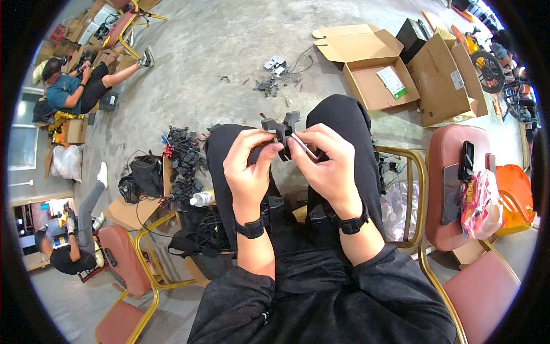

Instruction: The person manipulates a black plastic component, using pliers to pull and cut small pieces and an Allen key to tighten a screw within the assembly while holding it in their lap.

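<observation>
1. The left hand (247, 163) has thumb and fingertips closed in a narrow pinch on the left side of a black part (281, 129).
2. The right hand (326, 163) holds, also in a narrow pinch, a bent metal rod (305, 145). Its fingertips are close at the part's right side; whether they touch it, I cannot tell.
3. The black part is thus between the two hands, above the gap of the knees. Its two lobes stand out beyond the fingertips, and a lower piece shows between the thumbs.
4. I judge this part light and stiff, probably hard plastic, smooth enough to slip a little. Best is to hold its solid body from the sides, leaving the lobes free. The rod seems rigid and thin, so it may turn in the fingers.
5. Farther, small scraps (276, 66) lie on the floor (229, 46), near an open cardboard box (366, 94).
</observation>
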`<state>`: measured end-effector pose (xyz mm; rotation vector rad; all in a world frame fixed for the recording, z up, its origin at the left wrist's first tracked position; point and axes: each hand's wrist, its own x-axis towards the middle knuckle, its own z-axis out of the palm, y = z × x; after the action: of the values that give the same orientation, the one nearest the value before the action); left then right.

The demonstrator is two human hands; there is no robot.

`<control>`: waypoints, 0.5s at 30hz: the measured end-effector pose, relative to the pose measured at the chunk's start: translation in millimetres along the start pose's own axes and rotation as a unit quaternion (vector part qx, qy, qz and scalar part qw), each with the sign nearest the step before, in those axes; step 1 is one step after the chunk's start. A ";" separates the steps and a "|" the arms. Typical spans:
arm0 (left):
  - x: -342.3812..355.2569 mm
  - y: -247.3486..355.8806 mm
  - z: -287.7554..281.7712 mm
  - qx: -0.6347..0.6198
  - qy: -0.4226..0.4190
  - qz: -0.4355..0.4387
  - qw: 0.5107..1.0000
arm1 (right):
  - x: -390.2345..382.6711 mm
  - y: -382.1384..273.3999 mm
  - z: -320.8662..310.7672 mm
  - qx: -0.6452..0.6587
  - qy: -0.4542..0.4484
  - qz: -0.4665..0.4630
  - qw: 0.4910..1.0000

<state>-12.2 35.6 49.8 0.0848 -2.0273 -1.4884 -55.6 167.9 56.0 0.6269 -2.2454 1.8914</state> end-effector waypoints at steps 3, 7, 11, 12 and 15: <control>-5.1 3.1 4.9 -0.082 0.021 -0.031 0.996 | 1.4 3.6 1.2 0.003 0.001 -0.004 1.000; -6.7 -5.9 -1.7 -0.001 0.002 0.059 0.998 | -0.2 5.7 3.0 -0.015 0.010 -0.038 0.999; -6.4 -12.8 -5.4 0.049 -0.009 0.101 0.994 | -1.6 5.6 6.6 -0.018 0.009 -0.038 0.999; -6.1 -11.0 -3.2 0.042 0.007 0.084 0.996 | -2.1 4.1 6.6 -0.018 0.002 -0.028 0.999; -6.1 -9.9 -2.5 0.017 0.023 0.055 0.998 | -3.9 4.2 7.2 -0.026 -0.002 -0.032 0.999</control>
<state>-8.9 32.3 38.8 0.0206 -1.9881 -1.3716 -52.6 162.3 49.4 0.6850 -2.2413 1.7976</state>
